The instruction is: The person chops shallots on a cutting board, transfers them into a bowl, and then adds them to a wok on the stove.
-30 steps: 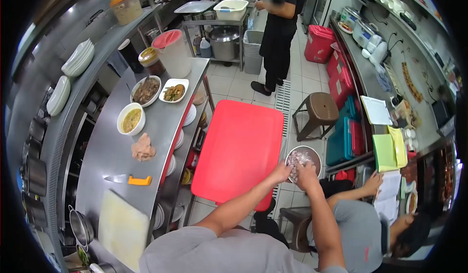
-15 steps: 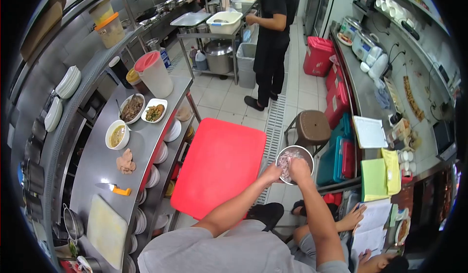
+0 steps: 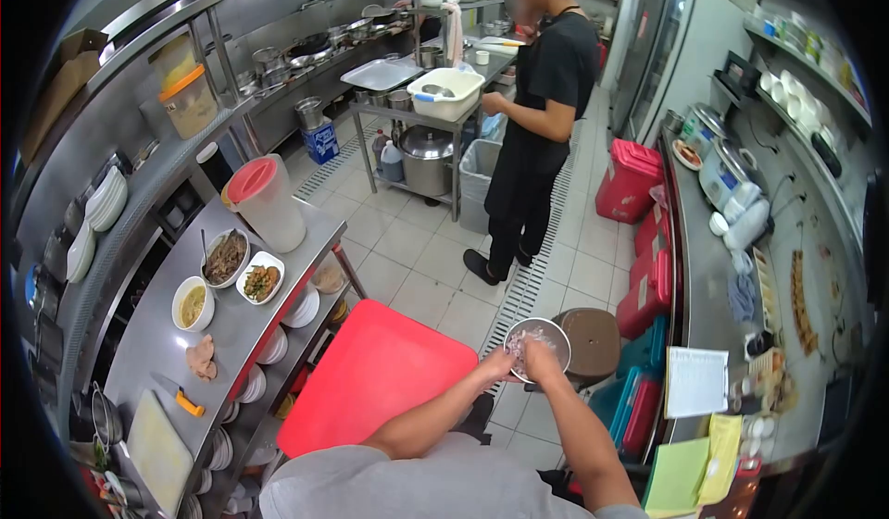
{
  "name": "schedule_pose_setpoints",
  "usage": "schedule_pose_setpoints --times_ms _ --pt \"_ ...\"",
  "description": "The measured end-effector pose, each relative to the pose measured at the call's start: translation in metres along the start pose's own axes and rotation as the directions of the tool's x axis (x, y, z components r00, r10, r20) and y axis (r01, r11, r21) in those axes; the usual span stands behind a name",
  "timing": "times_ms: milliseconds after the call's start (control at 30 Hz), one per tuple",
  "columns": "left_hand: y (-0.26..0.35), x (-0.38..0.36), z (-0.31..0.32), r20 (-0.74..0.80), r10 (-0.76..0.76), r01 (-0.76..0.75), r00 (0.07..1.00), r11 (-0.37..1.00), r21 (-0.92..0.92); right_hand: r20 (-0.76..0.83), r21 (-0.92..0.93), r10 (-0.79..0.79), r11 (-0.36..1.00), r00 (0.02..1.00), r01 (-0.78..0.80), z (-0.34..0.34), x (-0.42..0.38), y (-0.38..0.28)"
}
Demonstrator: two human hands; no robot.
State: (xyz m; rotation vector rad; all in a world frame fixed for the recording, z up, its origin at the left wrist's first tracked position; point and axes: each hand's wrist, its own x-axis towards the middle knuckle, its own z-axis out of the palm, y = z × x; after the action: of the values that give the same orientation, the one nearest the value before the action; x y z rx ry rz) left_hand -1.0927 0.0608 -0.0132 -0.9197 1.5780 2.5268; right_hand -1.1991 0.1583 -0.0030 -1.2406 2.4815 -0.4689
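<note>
A round metal bowl (image 3: 556, 334) is held out in front of my body. Inside it lie pinkish-purple sliced pieces (image 3: 519, 341) that look like onion or shallot. My left hand (image 3: 497, 363) is closed on the bowl's near left rim. Reaching down into the bowl, my right hand (image 3: 540, 359) has curled fingers among the slices, and its fingertips are hidden. Left of the bowl is a flat red lid or board (image 3: 380, 380).
A brown stool (image 3: 591, 345) stands right beside the bowl. To the left, a steel table (image 3: 250, 311) bears food bowls, a knife (image 3: 181, 396) and a cutting board (image 3: 159, 450). A person in black (image 3: 546, 102) stands ahead. Red bins (image 3: 630, 181) line the right counter.
The view has tilted upward, so the scene sits lower. Bowl and both hands now appear lower and slightly left, beside the stool. The seated person with the notebook has left the view.
</note>
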Motion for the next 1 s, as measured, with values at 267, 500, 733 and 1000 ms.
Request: schedule_pose_setpoints --times_ms 267,500,733,1000 --pt "0.061 0.114 -0.061 -0.122 0.192 -0.193 0.974 0.981 0.002 0.151 -0.168 -0.242 0.949 0.958 0.267 -0.066 0.170 -0.011" --pt "0.146 0.154 -0.096 -0.321 0.185 -0.230 0.929 0.967 -0.107 0.144 0.139 -0.502 0.863 0.853 0.485 -0.084 0.282 -0.050" --pt "0.204 0.212 -0.123 -0.509 0.210 -0.340 0.835 0.923 -0.178 0.382 0.008 -0.550 0.806 0.743 0.592 -0.090 0.426 -0.061" --pt "0.261 0.237 -0.192 -0.638 0.193 -0.428 0.746 0.872 -0.238 0.472 0.052 -0.679 0.658 0.562 0.752 -0.100 0.537 -0.136"
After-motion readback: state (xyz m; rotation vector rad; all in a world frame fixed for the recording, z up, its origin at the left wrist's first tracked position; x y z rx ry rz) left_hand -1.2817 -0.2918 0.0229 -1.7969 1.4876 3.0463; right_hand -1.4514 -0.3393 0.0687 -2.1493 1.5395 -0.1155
